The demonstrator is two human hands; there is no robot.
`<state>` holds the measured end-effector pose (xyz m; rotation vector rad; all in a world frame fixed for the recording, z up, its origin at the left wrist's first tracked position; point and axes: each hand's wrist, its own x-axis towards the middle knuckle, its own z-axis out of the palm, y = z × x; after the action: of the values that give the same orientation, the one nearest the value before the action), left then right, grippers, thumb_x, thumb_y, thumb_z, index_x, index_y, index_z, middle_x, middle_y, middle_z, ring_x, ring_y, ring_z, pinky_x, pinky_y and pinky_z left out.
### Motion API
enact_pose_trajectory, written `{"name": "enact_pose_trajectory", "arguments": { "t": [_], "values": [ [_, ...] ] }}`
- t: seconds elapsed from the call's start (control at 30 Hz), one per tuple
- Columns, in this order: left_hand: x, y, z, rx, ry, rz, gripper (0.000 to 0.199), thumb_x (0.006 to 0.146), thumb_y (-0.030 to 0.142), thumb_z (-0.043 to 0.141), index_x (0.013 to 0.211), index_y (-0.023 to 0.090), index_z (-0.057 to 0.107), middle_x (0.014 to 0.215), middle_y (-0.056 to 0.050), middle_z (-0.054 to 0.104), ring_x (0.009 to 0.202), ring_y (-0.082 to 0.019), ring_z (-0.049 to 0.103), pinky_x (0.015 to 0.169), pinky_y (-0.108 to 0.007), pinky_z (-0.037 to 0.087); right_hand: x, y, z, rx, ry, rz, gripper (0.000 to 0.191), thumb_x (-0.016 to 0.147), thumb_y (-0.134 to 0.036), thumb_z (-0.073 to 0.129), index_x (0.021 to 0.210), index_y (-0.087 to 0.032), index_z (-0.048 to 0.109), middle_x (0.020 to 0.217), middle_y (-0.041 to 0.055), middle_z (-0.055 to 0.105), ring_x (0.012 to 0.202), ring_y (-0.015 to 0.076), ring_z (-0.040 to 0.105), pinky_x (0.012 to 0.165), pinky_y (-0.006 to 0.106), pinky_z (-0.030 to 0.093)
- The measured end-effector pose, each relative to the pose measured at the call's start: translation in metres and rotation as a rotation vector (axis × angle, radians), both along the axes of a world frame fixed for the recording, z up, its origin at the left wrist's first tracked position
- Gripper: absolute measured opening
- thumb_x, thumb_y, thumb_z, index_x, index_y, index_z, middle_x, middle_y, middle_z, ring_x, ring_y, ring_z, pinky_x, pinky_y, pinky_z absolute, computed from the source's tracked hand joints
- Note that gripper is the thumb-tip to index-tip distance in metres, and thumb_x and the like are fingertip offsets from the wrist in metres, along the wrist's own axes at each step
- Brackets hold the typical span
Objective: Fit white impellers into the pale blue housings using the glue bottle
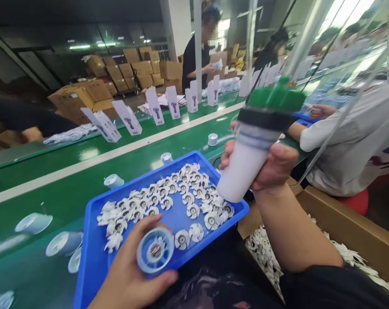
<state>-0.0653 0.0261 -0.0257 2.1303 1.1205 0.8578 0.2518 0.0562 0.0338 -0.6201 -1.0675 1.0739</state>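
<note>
My left hand (139, 266) is closed round a pale blue round plastic housing (156, 250), with its spoked open face turned up and a small part at the centre. My right hand (271, 165) grips a white bottle-like cylinder (247, 167) with a black collar and a green top, tilted so its white end points down and left. That white end is over the right side of a blue tray (88, 240). Many small white fan blades (188, 198) lie in the tray, several close beside the housing. The kind of the white cylinder is not certain.
A green conveyor (68, 189) carries several pale blue housings (33, 223) and upright white boxes (155, 106). A carton (358, 223) of white blades stands at my right. Co-workers stand across the belt (196, 60) and sit at right (355, 137). Clear poles and cables cross the upper right.
</note>
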Motion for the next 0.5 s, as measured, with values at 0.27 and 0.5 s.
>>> {"name": "enact_pose_trajectory", "arguments": {
  "t": [0.27,0.5],
  "values": [
    [0.083,0.005,0.025,0.244,0.003,-0.24,0.03,0.076,0.037,0.078,0.096,0.021,0.062,0.087,-0.002,0.07,0.075,-0.019,0.064,0.068,-0.028,0.05,-0.047,-0.013,0.04,0.061,0.078,0.347,0.078,0.067,-0.074,0.075,0.117,-0.024,0.042,0.08,-0.0057,0.064,0.07,0.0219,0.068,0.066,0.037,0.061],
    [0.082,0.0,0.025,0.27,-0.068,-0.25,0.027,0.073,0.032,0.079,0.083,0.021,0.056,0.077,0.001,0.062,0.066,-0.015,0.056,0.061,-0.025,0.044,-0.048,-0.017,0.035,0.07,0.027,0.347,0.082,0.064,-0.068,0.083,0.12,-0.026,0.041,0.084,-0.0037,0.065,0.074,0.0242,0.069,0.064,0.037,0.063]
  ]
}}
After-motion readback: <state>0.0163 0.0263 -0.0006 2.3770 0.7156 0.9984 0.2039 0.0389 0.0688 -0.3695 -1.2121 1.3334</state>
